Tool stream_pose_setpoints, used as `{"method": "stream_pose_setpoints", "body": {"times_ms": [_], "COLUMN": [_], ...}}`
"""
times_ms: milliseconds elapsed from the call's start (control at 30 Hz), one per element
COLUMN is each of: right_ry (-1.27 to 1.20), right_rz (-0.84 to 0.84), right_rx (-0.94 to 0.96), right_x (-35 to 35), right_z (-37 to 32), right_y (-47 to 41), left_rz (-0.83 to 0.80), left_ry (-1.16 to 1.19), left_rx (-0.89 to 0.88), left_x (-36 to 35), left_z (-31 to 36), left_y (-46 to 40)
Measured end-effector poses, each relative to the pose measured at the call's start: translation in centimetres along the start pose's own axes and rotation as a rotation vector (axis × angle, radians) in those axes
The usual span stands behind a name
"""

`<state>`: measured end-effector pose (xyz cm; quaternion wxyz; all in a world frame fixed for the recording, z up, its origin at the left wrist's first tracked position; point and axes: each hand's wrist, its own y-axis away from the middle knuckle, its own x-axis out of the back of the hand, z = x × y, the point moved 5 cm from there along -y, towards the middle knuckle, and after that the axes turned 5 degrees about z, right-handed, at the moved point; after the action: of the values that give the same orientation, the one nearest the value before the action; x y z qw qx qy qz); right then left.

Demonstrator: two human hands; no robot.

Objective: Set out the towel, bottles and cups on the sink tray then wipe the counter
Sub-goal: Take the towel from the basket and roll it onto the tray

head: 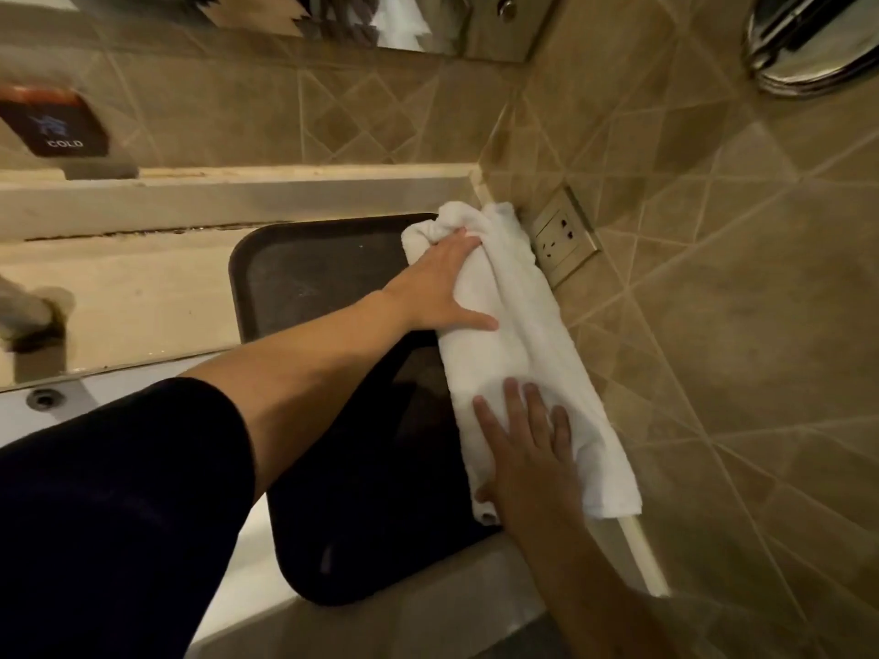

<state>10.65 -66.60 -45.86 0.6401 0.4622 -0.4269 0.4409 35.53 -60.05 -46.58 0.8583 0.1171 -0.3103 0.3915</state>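
A white folded towel [511,335] lies along the right edge of a dark rectangular tray [309,278], close against the tiled side wall. My left hand [440,283] reaches across the tray and grips the towel's far end, fingers curled into the cloth. My right hand [528,449] lies flat on the towel's near end, fingers spread, pressing it down. No bottles or cups are in view.
A wall socket [563,235] sits just right of the towel's far end. The white sink basin [62,411] and its overflow hole are at the left, a tap base beyond. A "COLD" sign [59,128] stands on the back ledge. A chrome fixture [808,40] hangs top right.
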Motion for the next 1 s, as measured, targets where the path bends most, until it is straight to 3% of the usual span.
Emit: {"method": "stream_pose_setpoints", "body": {"times_ms": [267,500,800,1000], "right_ry": [0.081,0.149,-0.122,-0.306], "right_rz": [0.012,-0.032,-0.052,-0.003], "right_rx": [0.003,-0.01,-0.037,0.082], "right_x": [0.0,0.9,5.3,7.4], "right_z": [-0.4,-0.9,-2.5,-5.6], "right_y": [-0.3,0.4,5.4,11.5], "left_rz": [-0.093,-0.091,-0.098,-0.004], "left_ry": [-0.125,-0.287,-0.411,-0.389], "left_rx": [0.045,0.094,0.261,0.404], "left_x": [0.5,2.4,4.7,6.3], "left_z": [0.2,0.9,3.6,6.2], "left_y": [1.3,8.2,23.2,36.3]}}
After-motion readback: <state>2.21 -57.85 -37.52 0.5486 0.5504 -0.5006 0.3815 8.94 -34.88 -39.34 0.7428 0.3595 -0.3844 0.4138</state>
